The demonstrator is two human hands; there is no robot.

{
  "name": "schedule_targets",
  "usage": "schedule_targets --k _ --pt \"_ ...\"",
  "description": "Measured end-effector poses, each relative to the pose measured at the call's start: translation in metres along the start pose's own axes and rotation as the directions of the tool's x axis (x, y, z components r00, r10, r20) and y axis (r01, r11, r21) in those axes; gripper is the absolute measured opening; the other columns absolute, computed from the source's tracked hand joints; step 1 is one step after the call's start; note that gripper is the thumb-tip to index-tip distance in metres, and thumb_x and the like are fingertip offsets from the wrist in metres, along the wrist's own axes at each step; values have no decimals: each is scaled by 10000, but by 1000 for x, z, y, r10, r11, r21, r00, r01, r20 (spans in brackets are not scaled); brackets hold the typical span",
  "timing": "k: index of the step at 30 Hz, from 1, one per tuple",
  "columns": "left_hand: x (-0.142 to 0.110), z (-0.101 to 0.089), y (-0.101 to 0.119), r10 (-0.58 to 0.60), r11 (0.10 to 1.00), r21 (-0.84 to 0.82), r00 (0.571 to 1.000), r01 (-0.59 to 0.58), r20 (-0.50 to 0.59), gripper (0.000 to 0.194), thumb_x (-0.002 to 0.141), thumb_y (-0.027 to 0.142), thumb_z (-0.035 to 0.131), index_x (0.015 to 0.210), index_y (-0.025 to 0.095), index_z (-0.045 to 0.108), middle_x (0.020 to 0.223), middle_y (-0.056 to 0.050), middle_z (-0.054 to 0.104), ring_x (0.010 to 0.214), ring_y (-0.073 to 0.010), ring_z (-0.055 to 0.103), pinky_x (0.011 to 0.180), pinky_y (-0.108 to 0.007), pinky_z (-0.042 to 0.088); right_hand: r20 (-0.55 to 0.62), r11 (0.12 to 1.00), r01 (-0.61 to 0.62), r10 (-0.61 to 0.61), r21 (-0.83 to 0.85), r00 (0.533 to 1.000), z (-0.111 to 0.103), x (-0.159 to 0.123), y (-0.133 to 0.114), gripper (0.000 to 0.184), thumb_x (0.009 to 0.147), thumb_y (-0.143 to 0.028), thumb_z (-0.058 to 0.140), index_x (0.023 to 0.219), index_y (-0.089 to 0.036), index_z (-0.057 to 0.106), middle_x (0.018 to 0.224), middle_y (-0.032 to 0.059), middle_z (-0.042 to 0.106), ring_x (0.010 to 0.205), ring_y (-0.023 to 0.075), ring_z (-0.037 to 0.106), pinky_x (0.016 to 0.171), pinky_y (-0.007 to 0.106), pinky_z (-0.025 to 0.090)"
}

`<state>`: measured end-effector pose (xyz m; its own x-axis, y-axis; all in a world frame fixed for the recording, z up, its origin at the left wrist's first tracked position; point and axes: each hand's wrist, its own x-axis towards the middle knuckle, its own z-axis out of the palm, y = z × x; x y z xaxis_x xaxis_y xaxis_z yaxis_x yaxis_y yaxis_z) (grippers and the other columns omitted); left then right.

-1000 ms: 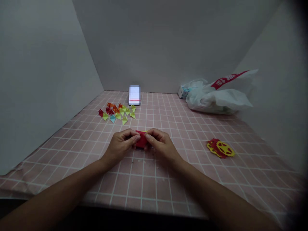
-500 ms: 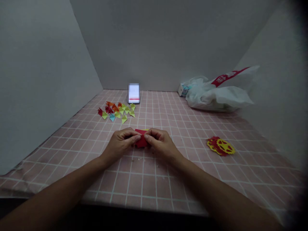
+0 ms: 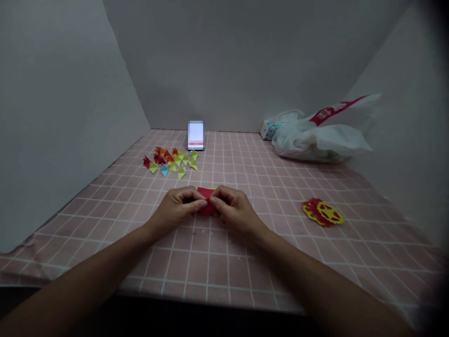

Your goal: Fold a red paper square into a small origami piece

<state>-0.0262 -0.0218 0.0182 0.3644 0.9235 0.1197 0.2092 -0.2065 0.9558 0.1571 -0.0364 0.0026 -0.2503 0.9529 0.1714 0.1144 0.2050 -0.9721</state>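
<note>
A small red piece [image 3: 206, 192], flat like felt or paper, is held between my two hands over the middle of the table. My left hand [image 3: 178, 204] pinches its left side between thumb and fingers. On the other side, my right hand [image 3: 232, 206] pinches it with the thumb on top. The two thumbs almost meet at its centre. A strip of yellow [image 3: 213, 188] shows just behind the red piece, mostly hidden by it and by my fingers. Tiny scraps lie on the cloth close below my hands.
Several small folded paper shapes [image 3: 171, 161] in red, orange, yellow-green and blue lie at the back left. A lit phone [image 3: 195, 135] stands behind them. Red and yellow cut-out shapes [image 3: 329, 213] are stacked at right. A white plastic bag [image 3: 319, 140] and a small box [image 3: 268, 130] rest at the back right.
My left thumb has shifted slightly right, closer to the right thumb. The upper part of the red piece looks a little flatter. Both hands keep their grip.
</note>
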Motion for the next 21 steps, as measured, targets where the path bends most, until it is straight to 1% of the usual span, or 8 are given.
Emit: schedule_targets --k 5,8,11,13,17,19,21 --pt "-1 -2 -2 5 1000 -2 999 -5 34 146 791 276 706 689 172 711 679 -5 666 610 -112 571 601 -230 440 28 1000 16 -16 -3 999 -1 -1 -1 211 876 -292 572 689 -196 553 683 -10 542 640 128 464 623 286 365" --pt "-1 -2 -3 25 999 21 999 -26 32 145 791 268 692 686 169 701 663 -2 655 597 -111 556 581 -230 422 47 1000 9 -9 1 999 -1 -1 -1 222 882 -299 570 686 -197 542 685 -10 528 636 130 454 624 291 360" --pt "-2 0 -2 52 994 98 999 -52 2 156 793 243 672 659 163 681 665 -2 643 608 -110 553 586 -230 409 63 1000 -16 15 12 998 -1 -2 -2 242 906 -317 545 696 -197 544 684 -8 522 635 131 446 609 282 355" --pt "-3 1 -2 80 982 170 997 -78 -10 164 802 227 654 652 160 668 670 2 631 618 -108 551 594 -231 403 74 1000 -13 14 -6 997 0 -2 -1 250 922 -333 532 719 -191 567 702 2 547 660 136 472 616 277 366" --pt "-4 2 -3 161 945 288 987 -156 5 150 805 193 623 661 159 647 678 6 612 636 -111 539 608 -239 395 83 995 49 -42 -89 996 -1 0 2 202 896 -311 585 743 -179 592 737 9 590 704 141 516 650 277 384" --pt "-4 3 -3 181 937 300 983 -177 17 143 802 188 623 664 155 644 683 4 608 642 -111 535 617 -244 394 85 987 90 -79 -136 993 -2 0 2 193 899 -269 568 729 -180 583 741 9 593 711 141 521 662 281 385" --pt "-4 3 -4 154 953 261 988 -154 23 146 810 208 631 678 149 652 692 0 611 648 -111 536 625 -247 396 77 976 121 -108 -183 991 -2 0 0 208 913 -242 538 716 -183 568 739 10 586 704 141 514 662 285 380"
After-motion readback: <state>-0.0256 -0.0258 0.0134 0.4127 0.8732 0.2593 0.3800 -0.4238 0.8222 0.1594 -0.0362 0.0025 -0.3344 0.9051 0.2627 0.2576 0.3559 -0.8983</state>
